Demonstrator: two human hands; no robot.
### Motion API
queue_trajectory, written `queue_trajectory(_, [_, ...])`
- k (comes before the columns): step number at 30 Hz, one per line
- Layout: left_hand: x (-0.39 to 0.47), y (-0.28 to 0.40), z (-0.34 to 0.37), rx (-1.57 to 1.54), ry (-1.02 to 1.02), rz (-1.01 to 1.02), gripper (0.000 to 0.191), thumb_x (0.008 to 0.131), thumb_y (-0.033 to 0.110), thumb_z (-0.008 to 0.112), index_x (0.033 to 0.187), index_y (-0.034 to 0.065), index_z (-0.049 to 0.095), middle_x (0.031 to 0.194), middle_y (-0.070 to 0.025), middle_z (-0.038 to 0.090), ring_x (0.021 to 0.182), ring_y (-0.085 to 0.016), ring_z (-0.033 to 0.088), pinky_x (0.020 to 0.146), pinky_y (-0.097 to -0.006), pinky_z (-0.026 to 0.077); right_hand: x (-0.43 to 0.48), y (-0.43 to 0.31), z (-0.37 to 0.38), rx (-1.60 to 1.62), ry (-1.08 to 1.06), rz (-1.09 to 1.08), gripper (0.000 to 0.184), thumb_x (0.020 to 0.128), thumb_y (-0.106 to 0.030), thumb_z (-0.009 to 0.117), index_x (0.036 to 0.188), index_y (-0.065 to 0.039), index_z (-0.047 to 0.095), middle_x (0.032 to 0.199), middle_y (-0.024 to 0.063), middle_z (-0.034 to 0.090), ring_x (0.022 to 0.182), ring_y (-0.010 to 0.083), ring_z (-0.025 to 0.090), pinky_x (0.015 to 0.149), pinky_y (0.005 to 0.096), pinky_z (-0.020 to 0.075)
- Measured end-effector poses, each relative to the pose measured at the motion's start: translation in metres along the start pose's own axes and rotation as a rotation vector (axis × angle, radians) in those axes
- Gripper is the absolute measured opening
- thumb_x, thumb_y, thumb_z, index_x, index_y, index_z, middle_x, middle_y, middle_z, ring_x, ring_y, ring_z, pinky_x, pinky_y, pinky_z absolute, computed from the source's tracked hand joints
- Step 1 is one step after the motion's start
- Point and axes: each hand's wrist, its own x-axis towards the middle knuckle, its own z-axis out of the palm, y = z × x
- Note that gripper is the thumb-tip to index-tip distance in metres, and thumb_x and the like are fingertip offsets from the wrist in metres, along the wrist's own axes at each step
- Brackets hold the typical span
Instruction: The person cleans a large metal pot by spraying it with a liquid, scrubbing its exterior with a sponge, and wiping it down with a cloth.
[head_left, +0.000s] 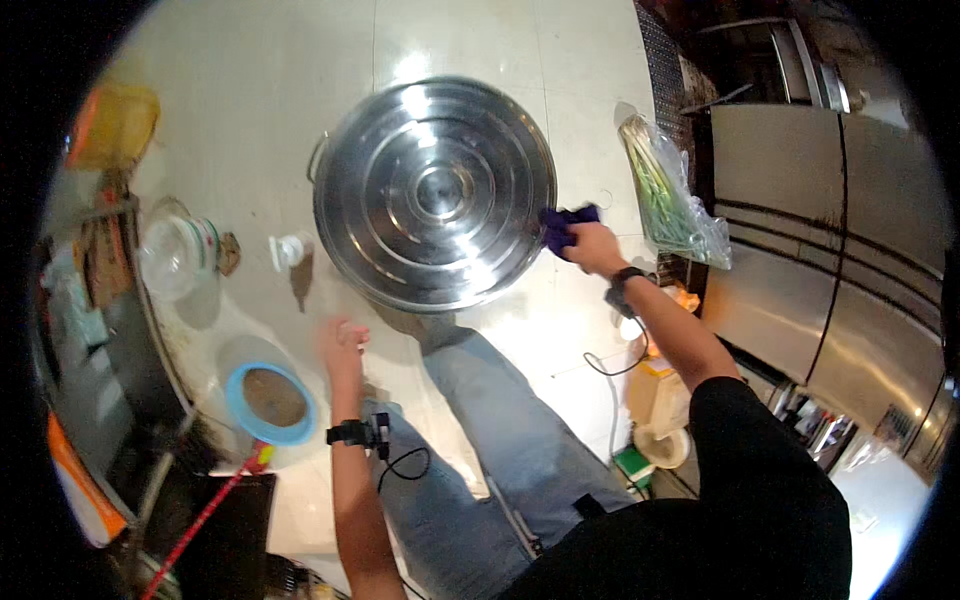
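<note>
A large round stainless steel lid (439, 193) with raised rings faces up before me, with a metal loop handle at its left side; what lies under it is hidden. My right hand (596, 247) is closed on a dark purple cloth (566, 229) and holds it against the lid's right rim. My left hand (345, 341) hangs lower left of the lid, blurred, touching nothing that I can see, its fingers partly curled. A small white plastic object (287, 253) stands left of the lid.
Bagged green onions (664, 191) lie at the right, near steel cabinets (780, 165). Left are a clear plastic tub (176, 255), a blue-rimmed basin (236, 397), a yellow container (116, 127) and a red pole (206, 510). A green box (632, 465) lies low right.
</note>
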Motion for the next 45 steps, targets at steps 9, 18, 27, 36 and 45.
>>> queue_trajectory(9, [0.086,0.085,0.014,0.396,0.121,0.457,0.017,0.089,0.013,0.055,0.099,0.0012,0.062,0.091,-0.0101,0.065,0.085,-0.020,0.063,0.079,-0.0315,0.049,-0.057,0.114,0.026,0.702,0.148,0.226,0.016,0.067,-0.003,0.058,0.082,-0.002,0.061,0.074,0.0074,0.060,0.070,0.0183,0.056,0.062,0.0312,0.0453])
queue_trajectory(18, [0.173,0.140,-0.001,0.446,0.101,0.233,0.035,0.090,0.022,0.054,0.114,-0.0023,0.057,0.112,-0.0179,0.063,0.102,-0.032,0.059,0.090,-0.0404,0.045,-0.070,0.047,0.058,0.525,-0.054,0.410,0.047,0.076,-0.036,0.068,0.112,-0.006,0.065,0.097,0.0196,0.068,0.091,0.0303,0.066,0.081,0.0383,0.0519])
queue_trajectory(27, [0.259,0.177,0.044,0.007,-0.156,0.060,0.043,0.095,0.047,0.048,0.083,0.0095,0.065,0.069,-0.0021,0.058,0.061,-0.014,0.053,0.059,-0.0286,0.043,0.082,0.041,0.077,1.107,-0.318,0.085,0.047,0.080,-0.023,0.071,0.119,0.000,0.058,0.101,0.0075,0.067,0.084,0.0141,0.061,0.076,0.0297,0.0502])
queue_trajectory(36, [0.269,0.090,0.019,0.320,0.078,0.106,0.051,0.096,0.044,0.050,0.091,-0.0033,0.068,0.084,-0.0111,0.067,0.077,-0.020,0.061,0.071,-0.0374,0.045,0.039,0.013,0.080,1.575,-0.165,0.511,0.026,0.090,-0.006,0.049,0.114,0.001,0.058,0.101,0.0089,0.066,0.084,0.0177,0.064,0.076,0.0316,0.0517])
queue_trajectory(45, [0.074,0.072,-0.011,-0.314,0.184,-0.148,0.040,0.099,0.035,0.052,0.095,-0.0018,0.066,0.086,-0.0051,0.065,0.073,-0.014,0.059,0.067,-0.0317,0.049,0.012,0.021,0.016,1.501,-0.213,0.375,0.026,0.094,-0.007,0.050,0.118,-0.003,0.059,0.105,0.0083,0.067,0.088,0.0186,0.065,0.077,0.0324,0.0549])
